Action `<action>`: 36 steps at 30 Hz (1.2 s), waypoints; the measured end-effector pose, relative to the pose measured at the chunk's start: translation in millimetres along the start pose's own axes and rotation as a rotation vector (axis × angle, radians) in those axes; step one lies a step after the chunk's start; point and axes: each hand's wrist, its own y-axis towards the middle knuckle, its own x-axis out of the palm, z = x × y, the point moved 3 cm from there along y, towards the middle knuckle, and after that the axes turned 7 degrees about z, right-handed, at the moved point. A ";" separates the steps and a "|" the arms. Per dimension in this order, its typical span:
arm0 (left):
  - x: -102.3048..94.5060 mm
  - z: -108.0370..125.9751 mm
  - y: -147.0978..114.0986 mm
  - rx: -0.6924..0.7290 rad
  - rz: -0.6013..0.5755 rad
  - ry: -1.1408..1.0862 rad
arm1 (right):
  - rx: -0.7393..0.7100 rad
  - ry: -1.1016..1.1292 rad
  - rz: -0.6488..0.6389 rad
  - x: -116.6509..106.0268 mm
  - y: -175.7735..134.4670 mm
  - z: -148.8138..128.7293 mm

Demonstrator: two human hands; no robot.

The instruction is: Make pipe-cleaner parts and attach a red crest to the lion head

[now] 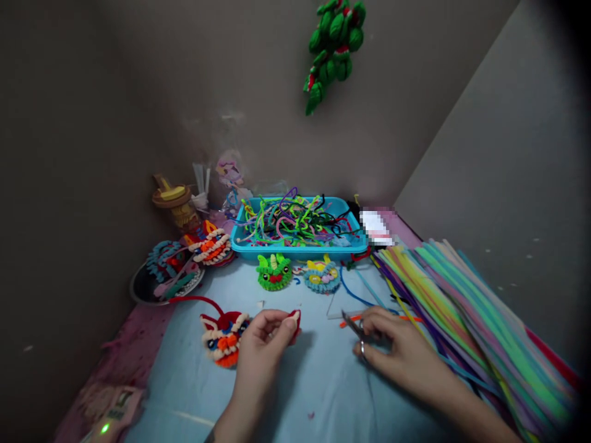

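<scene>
On the blue counter [300, 381], the left hand [265, 344] pinches a red piece [294, 320]; the right hand [392, 347] grips scissors [353, 326], best snipping slowly and close.

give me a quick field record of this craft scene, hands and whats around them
left hand: pinches a small red fuzzy piece at the fingertips
right hand: holds small scissors, blades pointing left
by left hand: red, orange and white lion head on the blue mat
middle: green head and blue-yellow head
back: blue tray of tangled craft wires
right side: bundle of straight coloured wires
wall: green figure hanging
</scene>
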 end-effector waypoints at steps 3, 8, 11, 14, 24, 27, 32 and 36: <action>0.8 2.2 -1.2 0.026 -0.019 0.034 | 0.029 0.166 -0.198 9.0 -3.6 -19.0; 1.4 3.4 -3.7 0.070 -0.047 0.097 | 0.040 0.259 -0.431 28.1 -10.3 -30.6; 1.4 3.4 -4.5 0.072 -0.060 0.101 | 0.066 0.273 -0.429 31.4 -9.4 -28.2; 2.2 3.3 -4.7 0.071 -0.076 0.105 | 0.075 0.287 -0.438 31.7 -8.1 -26.6; 4.5 5.6 -7.7 0.064 -0.107 0.133 | 0.071 0.281 -0.503 31.4 -7.8 -21.8; 4.9 6.4 -7.6 0.063 -0.119 0.144 | 0.074 0.276 -0.514 30.1 -7.9 -20.7; 3.3 6.3 -7.1 0.090 -0.133 0.211 | 0.097 0.272 -0.536 28.5 -6.7 -19.1; 1.8 8.2 -7.4 0.182 -0.164 0.353 | 0.093 0.272 -0.578 27.9 -5.0 -15.3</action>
